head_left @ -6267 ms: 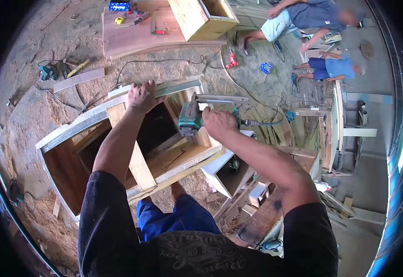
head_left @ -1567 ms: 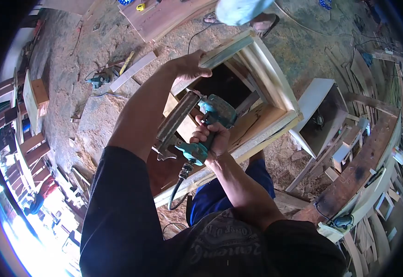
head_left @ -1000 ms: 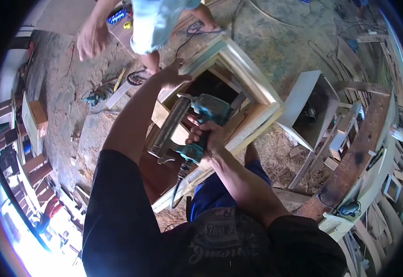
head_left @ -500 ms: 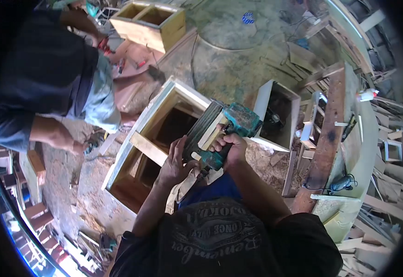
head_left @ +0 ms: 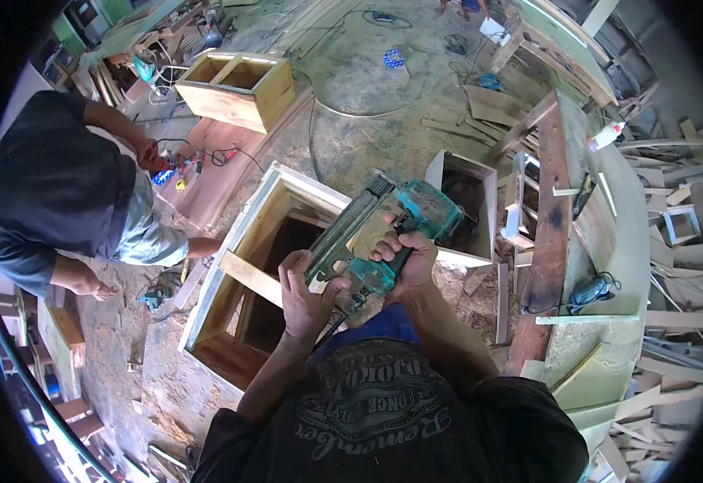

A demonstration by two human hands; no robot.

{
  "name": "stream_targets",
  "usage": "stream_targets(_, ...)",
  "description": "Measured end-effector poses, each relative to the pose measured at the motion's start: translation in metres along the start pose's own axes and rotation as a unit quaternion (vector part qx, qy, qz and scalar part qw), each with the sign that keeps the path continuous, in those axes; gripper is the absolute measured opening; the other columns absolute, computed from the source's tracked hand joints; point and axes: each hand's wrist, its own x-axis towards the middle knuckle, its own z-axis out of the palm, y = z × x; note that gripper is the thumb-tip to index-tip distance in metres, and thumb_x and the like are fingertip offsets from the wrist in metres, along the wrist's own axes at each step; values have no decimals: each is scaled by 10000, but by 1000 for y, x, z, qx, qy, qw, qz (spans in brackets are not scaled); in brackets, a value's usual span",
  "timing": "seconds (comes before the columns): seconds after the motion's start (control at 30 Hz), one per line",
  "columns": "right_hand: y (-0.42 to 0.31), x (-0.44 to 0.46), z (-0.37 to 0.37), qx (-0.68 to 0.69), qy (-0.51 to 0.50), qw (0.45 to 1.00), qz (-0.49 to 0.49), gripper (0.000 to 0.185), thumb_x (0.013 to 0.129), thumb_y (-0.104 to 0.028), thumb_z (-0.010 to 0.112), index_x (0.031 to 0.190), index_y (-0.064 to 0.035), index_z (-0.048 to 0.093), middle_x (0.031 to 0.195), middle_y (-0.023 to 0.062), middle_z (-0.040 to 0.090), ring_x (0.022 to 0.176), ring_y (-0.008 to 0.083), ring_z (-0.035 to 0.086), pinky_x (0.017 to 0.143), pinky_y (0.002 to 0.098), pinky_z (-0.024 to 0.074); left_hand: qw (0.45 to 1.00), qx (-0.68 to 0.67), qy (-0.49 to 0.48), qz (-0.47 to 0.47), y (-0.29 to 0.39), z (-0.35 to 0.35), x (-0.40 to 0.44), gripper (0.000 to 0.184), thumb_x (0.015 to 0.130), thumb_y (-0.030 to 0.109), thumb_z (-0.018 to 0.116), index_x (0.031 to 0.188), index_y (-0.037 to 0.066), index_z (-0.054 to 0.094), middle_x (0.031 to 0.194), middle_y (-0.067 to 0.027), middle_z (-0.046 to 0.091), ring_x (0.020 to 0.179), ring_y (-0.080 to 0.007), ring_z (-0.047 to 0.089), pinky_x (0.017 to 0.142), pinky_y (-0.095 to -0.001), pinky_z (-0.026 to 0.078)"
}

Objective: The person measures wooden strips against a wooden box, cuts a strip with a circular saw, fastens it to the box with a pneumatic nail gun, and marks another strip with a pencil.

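Note:
A teal and black nail gun (head_left: 428,211) is held up in front of my chest, over the near side of an open wooden cabinet frame (head_left: 253,278). My right hand (head_left: 410,262) is wrapped round its grip. The fingers of my left hand (head_left: 307,298) close on the long dark magazine end. What looks like an air hose leads off from the grip's lower end toward my body. The cabinet frame lies on the floor with a pale crosspiece over its opening. Behind the gun stands a smaller open box (head_left: 480,169), partly hidden.
At left a co-worker (head_left: 62,177) bends over, a red tool (head_left: 154,159) in one hand. Another wooden box (head_left: 243,88) rests on a brown board. A teal power tool (head_left: 157,291) lies on the sawdust-covered floor. To the right is a workbench (head_left: 551,233) beside piled offcuts.
My view has tilted up and shifted. Both hands keep hold of the nail gun, which has turned slightly. The co-worker's lower hand has moved away from the teal power tool on the floor.

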Motion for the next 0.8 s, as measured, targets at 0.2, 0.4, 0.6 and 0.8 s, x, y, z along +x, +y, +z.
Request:
stream_targets(0.2, -22, -17, -11, 47, -2, 999, -10, 342, 690, -135, 538, 1009, -17, 562, 591, 13, 446, 542, 179, 476, 612, 376, 443, 1000, -10, 1, 26, 31, 3, 1, 742, 610, 349, 833, 1130, -27, 461, 1130, -193, 490, 1029, -349, 503, 861, -421, 451)
stream_targets(0.4, -49, -31, -31, 96, 65, 993, -3, 148, 671, -132, 530, 786, -42, 505, 600, 55, 446, 541, 201, 472, 602, 362, 463, 997, 2, -72, -8, 29, 21, -15, 519, 738, 122, 729, 1183, -8, 497, 1163, -200, 499, 1103, -369, 479, 935, -441, 411)
stream_targets(0.6, -111, -43, -79, 114, 72, 988, -70, 146, 686, -146, 526, 784, -38, 516, 590, 22, 436, 537, 190, 469, 620, 367, 456, 994, -54, -95, -17, 21, 38, -38, 218, 896, 75, 532, 1089, -25, 542, 1051, -202, 581, 958, -337, 586, 826, -397, 471)
stream_targets(0.8, -190, -80, -142, 113, 97, 984, -100, 115, 691, -150, 509, 733, -43, 521, 594, 36, 436, 537, 200, 469, 619, 372, 449, 939, -49, -335, -52, 80, 82, -24, 214, 884, 97, 570, 1081, 14, 554, 962, -136, 606, 900, -222, 603, 803, -346, 472)
